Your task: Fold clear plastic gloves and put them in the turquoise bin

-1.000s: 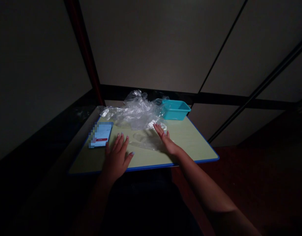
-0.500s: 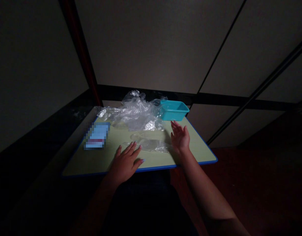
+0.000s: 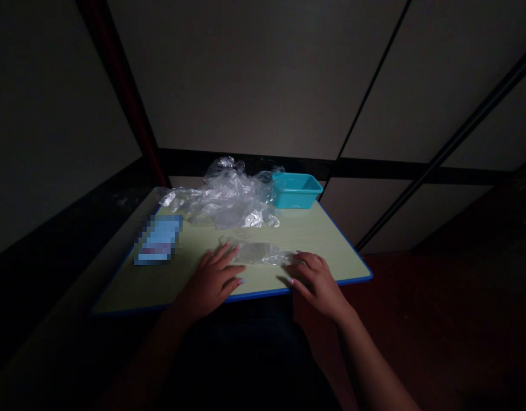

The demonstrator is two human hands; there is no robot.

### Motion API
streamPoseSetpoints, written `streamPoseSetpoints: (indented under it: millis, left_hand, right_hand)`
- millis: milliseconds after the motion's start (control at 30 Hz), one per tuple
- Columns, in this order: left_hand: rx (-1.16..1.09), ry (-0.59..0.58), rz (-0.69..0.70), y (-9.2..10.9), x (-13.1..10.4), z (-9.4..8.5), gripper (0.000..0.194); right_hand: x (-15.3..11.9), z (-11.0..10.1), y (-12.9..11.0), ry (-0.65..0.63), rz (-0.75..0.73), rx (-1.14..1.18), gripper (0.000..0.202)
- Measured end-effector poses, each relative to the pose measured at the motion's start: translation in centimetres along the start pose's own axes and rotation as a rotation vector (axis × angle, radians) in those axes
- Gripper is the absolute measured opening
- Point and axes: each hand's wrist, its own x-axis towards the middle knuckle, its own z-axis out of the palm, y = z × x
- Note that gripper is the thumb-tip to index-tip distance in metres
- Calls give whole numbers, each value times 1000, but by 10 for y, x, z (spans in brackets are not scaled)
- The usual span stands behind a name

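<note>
A clear plastic bag (image 3: 263,253) lies flattened across the small table (image 3: 331,245), near its front edge. My left hand (image 3: 213,277) rests at the bag's left end, palm down with the fingers spread. At the right end is my right hand (image 3: 316,279), also palm down, its fingers apart and their tips at the plastic. Neither hand is closed around anything. Behind the bag sits a loose heap of crumpled clear plastic bags (image 3: 232,197). Its right side reaches the turquoise bin (image 3: 297,197).
At the table's left edge lies a flat, light-blue rectangular object (image 3: 160,237), blurred out by pixels. The table has a blue rim and stands close to pale panels (image 3: 245,85). Dark reddish floor (image 3: 408,308) shows at the right. The light is dim.
My right hand has turned from palm raised to palm down and lowered onto the bag's right end. My left hand stays at the left end. The view has shifted slightly.
</note>
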Motion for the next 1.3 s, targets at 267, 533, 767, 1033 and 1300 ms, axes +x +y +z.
streamPoseSetpoints:
  millis: [267,533,767,1033,1300]
  left_hand:
    - [31,-66,-28,0,7,10,37]
    - [28,-26,-23,-1,18,7,39]
    - [-161,228,49,-15,31,-2,22]
    - [-555,313,-215,-27,31,-2,34]
    - [-564,219,-278,-39,47,1,17]
  right_hand:
    - [2,10,2,-88,75,-75,36]
    - [26,-16,11,105,-30,120,22]
    - [63,-29,15,316,24,640,21]
    - [86,-12,25,352,241,1043,32]
    - [84,-4,40,378,341,1033,32]
